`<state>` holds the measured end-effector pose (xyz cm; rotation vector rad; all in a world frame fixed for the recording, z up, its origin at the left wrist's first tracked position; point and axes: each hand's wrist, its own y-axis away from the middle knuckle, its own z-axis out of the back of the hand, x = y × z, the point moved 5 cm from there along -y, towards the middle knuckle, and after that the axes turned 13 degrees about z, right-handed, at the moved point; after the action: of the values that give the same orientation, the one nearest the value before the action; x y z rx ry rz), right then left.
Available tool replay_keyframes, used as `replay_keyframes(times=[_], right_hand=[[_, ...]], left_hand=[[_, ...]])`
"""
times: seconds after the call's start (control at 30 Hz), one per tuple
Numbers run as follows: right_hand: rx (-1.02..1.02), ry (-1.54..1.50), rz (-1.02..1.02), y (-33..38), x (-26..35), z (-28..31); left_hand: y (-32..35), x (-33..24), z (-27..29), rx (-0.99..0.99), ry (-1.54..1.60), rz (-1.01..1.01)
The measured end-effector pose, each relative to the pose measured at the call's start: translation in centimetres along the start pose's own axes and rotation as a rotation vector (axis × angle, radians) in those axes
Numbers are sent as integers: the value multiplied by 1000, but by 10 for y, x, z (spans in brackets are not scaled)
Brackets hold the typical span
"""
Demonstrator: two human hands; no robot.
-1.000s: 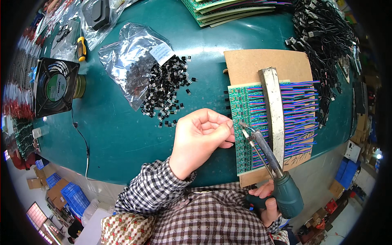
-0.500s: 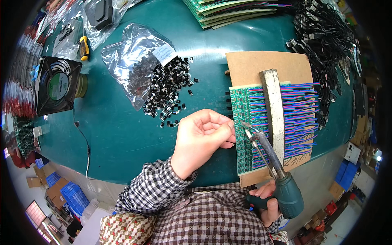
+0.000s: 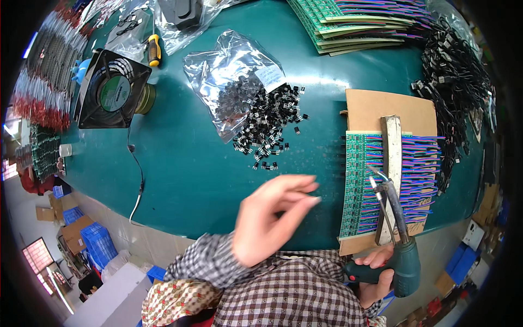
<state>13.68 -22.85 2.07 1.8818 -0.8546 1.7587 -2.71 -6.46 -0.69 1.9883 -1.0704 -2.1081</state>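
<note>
Metal bar (image 3: 392, 144) crosses coloured wires (image 3: 419, 189); right fingers (image 3: 378, 256) grip 1 soldering gun (image 3: 407, 266), left fingers (image 3: 294, 183) part narrowly near black components (image 3: 272, 119).

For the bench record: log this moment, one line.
left hand: open, off circuit boards; right hand: gripping soldering gun; metal bar: across wires

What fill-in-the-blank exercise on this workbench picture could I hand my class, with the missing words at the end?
1. The soldering gun is held in the person's ____ hand.
2. A metal bar lies across rows of coloured ____ beside the green circuit boards.
3. The black fan stands to the ____ of the pile of small black parts.
4. The white label is on a clear plastic ____.

Missing words: right; wires; left; bag.
</note>
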Motion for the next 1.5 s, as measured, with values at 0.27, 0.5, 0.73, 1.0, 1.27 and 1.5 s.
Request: replay_keyframes(times=[0.27,0.5,0.73,1.0,1.27,1.5], right_hand=[[126,-74,-87,-4,3,-9],[43,-64,-245,3,7,-8],[148,-103,-192,2,4,-1],[196,-43,-189,-19,14,-22],[156,11,-114,-24,12,-23],[201,129,-115,-22,13,-21]], left_hand=[[-10,-23,27,-457,-820,-367],[-14,-28,24,-490,-956,-323],[-13,-31,17,-449,-993,-247],[19,-10,-68,363,683,184],[26,-4,-77,401,418,82],[25,-20,-67,529,-60,-30]])
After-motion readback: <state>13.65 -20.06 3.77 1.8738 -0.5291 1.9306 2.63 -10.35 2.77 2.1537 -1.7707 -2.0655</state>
